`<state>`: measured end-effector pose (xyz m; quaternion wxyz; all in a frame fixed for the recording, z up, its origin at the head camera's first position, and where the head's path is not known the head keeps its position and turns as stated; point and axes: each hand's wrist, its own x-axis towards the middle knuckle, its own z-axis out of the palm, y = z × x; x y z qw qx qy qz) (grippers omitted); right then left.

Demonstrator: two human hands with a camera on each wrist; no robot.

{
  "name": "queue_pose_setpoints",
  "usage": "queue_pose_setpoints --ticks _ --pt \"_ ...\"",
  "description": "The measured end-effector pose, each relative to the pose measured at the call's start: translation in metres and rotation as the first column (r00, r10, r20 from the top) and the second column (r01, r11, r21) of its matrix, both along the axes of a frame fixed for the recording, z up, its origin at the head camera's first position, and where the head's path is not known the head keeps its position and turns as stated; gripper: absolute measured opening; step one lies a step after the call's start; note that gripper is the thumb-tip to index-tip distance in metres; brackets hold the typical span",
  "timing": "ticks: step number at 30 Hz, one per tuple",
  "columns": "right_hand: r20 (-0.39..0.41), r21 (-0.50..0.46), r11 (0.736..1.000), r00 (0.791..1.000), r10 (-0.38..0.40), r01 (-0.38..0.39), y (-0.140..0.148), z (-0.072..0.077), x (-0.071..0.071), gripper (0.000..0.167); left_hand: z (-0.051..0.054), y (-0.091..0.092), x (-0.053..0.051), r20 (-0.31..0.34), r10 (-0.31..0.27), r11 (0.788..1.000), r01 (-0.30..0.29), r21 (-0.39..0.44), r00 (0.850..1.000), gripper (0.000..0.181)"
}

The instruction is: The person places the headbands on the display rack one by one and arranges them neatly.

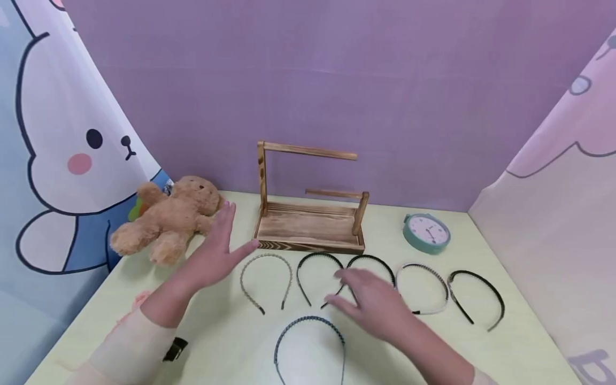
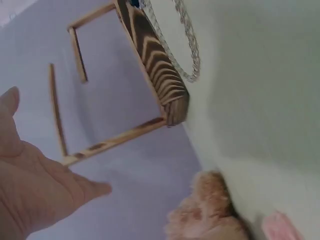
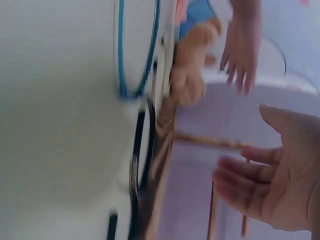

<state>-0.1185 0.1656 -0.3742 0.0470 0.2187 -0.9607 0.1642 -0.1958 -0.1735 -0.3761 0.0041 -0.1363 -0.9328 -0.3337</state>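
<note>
My left hand (image 1: 214,261) is raised with straight fingers and the thumb spread, left of a wooden stand (image 1: 308,247). Nothing is held in it. Over the row of headbands hovers my right hand (image 1: 377,306), its fingers relaxed and nothing gripped. It partly covers a black headband (image 1: 371,257). To the left of that lie another black headband (image 1: 320,254) and a pale beaded headband (image 1: 266,255). On the right are a white-and-black headband (image 1: 445,286) and a dark headband (image 1: 498,294). A blue headband (image 1: 310,317) lies nearest me.
A brown teddy bear (image 1: 170,216) lies at the back left. The teal clock (image 1: 426,233) sits at the back right. Beside my left sleeve is a small black item (image 1: 175,348), partly hidden. A purple backdrop (image 1: 308,96) stands behind the table.
</note>
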Motion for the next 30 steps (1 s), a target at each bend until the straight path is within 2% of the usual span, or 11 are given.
queue_pose_setpoints --ticks 2,4,7,9,12,17,21,24,26,30 --pt "0.078 0.005 0.997 0.994 0.073 -0.074 -0.014 -0.004 0.012 0.058 -0.001 -0.005 -0.014 0.098 -0.011 0.997 0.004 0.073 0.995 0.100" --pt "0.169 0.000 0.989 0.975 0.145 -0.147 -0.028 -0.011 0.021 0.053 -0.004 -0.008 -0.027 0.191 -0.017 0.992 -0.007 0.125 0.981 0.102" --pt "0.261 0.003 0.977 0.944 0.204 -0.212 -0.044 -0.024 0.030 0.051 -0.011 -0.010 -0.043 0.317 -0.020 0.988 -0.030 0.151 0.948 0.106" --pt "0.294 0.003 0.974 0.931 0.218 -0.228 -0.052 -0.033 0.033 0.049 -0.016 -0.009 -0.051 0.374 -0.020 0.987 -0.041 0.154 0.927 0.110" --pt "0.290 0.031 0.972 0.933 0.214 -0.233 -0.063 -0.044 0.032 0.047 -0.024 -0.006 -0.062 0.429 -0.017 0.987 -0.052 0.150 0.903 0.118" --pt "0.281 0.140 0.968 0.946 0.161 -0.207 -0.083 -0.056 0.027 0.048 -0.036 0.002 -0.079 0.475 -0.034 0.986 -0.047 0.157 0.879 0.122" --pt "0.249 0.272 0.944 0.961 0.120 -0.188 -0.100 -0.062 0.026 0.052 -0.043 0.004 -0.085 0.489 -0.034 0.985 -0.053 0.163 0.872 0.114" --pt "0.248 0.294 0.937 0.961 0.118 -0.191 -0.109 -0.064 0.026 0.049 -0.046 0.004 -0.086 0.483 -0.035 0.987 -0.044 0.152 0.875 0.110" --pt "0.291 0.255 0.945 0.949 0.126 -0.203 -0.111 -0.063 0.028 0.041 -0.047 0.004 -0.086 0.467 -0.052 0.989 -0.020 0.149 0.883 0.108" --pt "0.406 0.155 0.967 0.905 0.125 -0.202 -0.110 -0.058 0.030 0.023 -0.049 0.006 -0.087 0.413 -0.085 0.987 0.020 0.160 0.907 0.099"
